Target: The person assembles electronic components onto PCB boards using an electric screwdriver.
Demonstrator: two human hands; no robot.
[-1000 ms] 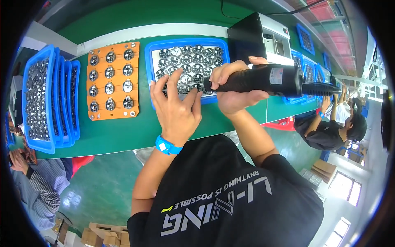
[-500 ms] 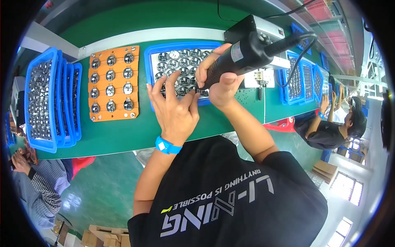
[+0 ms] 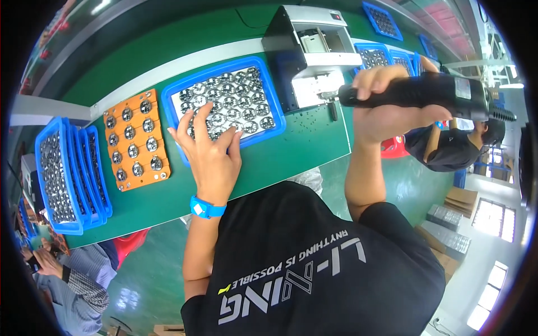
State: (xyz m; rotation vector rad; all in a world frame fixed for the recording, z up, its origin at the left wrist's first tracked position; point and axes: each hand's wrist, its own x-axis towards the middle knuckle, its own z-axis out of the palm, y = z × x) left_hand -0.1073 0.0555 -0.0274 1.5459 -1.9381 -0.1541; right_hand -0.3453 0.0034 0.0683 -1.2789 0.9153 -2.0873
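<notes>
A corded black electric screwdriver (image 3: 426, 95) is gripped in my right hand (image 3: 378, 115), lying nearly level with its tip toward the screw feeder (image 3: 327, 59). My left hand (image 3: 210, 159) is spread over the near part of a blue tray (image 3: 278, 126), wearing a blue wrist strap (image 3: 206, 208). Its fingertips rest on or just above the small round metal-and-black parts (image 3: 230, 102) set in rows on a white insert. Whether the fingertips touch a part is hard to see. The screwdriver's tip is close to the feeder's front outlet.
Left of the tray lies an orange fixture plate (image 3: 140, 161) with rows of similar round parts. Farther left, several blue trays (image 3: 73, 227) stand stacked. Tiny dark screws (image 3: 305, 120) are scattered on the green bench (image 3: 269, 162). Another person (image 3: 448, 148) works at right; more trays (image 3: 383, 21) sit beyond.
My right hand has carried the screwdriver from over the tray rightward to the screw feeder. My left hand stays at the tray, its fingers spread. The view has shifted.
</notes>
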